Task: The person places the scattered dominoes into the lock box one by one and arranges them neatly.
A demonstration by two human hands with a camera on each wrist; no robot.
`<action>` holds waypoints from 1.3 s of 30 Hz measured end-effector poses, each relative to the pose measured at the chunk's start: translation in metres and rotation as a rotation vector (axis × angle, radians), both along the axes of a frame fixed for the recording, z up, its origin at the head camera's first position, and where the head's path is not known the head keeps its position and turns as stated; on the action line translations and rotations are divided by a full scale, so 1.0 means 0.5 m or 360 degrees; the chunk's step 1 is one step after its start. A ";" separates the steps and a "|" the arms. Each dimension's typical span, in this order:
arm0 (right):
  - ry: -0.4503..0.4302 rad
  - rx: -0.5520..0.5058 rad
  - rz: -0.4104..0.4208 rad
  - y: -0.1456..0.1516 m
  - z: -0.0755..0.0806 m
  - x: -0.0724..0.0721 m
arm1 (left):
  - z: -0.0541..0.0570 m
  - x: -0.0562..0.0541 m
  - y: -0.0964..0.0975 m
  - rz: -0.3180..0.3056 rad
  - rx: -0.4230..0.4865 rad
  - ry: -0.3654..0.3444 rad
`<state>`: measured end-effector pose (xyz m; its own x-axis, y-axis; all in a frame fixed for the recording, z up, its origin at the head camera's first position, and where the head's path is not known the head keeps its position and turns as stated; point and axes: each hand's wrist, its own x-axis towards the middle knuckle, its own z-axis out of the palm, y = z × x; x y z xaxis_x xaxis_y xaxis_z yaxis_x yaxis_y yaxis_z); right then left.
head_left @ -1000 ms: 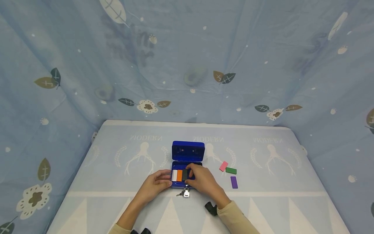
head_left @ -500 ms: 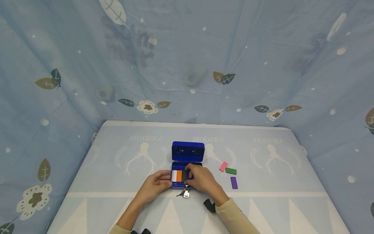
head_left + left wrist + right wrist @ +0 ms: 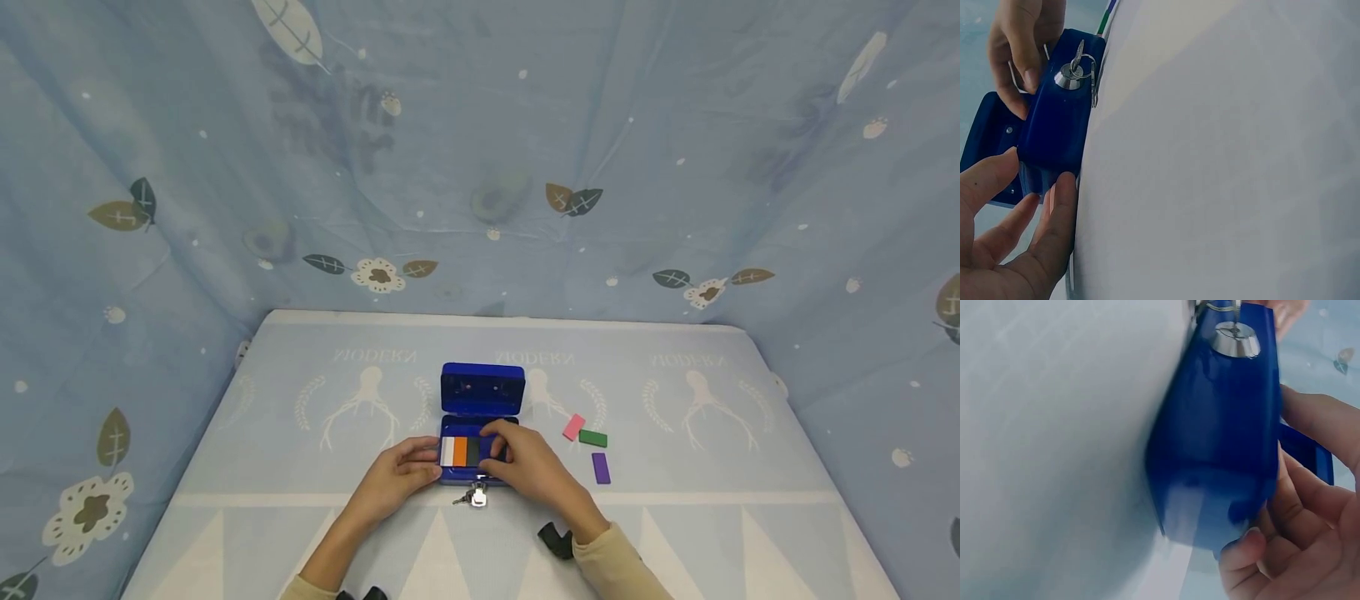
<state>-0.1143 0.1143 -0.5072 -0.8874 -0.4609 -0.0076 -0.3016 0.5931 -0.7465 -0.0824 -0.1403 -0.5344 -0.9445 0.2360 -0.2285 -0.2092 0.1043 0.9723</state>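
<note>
A small blue metal cash box [image 3: 480,479] stands on the table with its lid [image 3: 482,388] raised. White [image 3: 447,451], orange [image 3: 460,451] and dark green [image 3: 472,452] blocks lie side by side in its left part. My left hand [image 3: 390,477] grips the box's left end, thumb near the front corner. Over the right part of the box is my right hand [image 3: 528,462], thumb and index finger bent and apart beside the dark green block. Nothing shows between those two fingertips. A key [image 3: 1079,53] on a ring sits in the front lock [image 3: 1069,77].
To the right of the box lie a pink block [image 3: 573,427], a green block [image 3: 593,438] and a purple block [image 3: 602,468]. The patterned cloth-covered table [image 3: 712,475] meets a blue leaf-print curtain [image 3: 480,167] behind and at the sides.
My right hand has shifted slightly right, its thumb and index finger coming away from the dark green block, which stays against the orange one. My left hand and the box keep their place.
</note>
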 end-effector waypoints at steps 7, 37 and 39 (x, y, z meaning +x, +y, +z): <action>0.0113 -0.0078 -0.0061 0.034 0.018 0.011 | 0.003 -0.001 0.002 0.0027 0.0020 -0.0005; 0.0229 -0.0160 -0.0246 0.222 -0.006 0.041 | -0.008 -0.002 0.000 0.0014 0.0144 -0.0066; 0.0219 -0.0146 -0.0253 0.232 -0.007 0.042 | -0.006 -0.002 0.000 0.0013 0.0157 -0.0069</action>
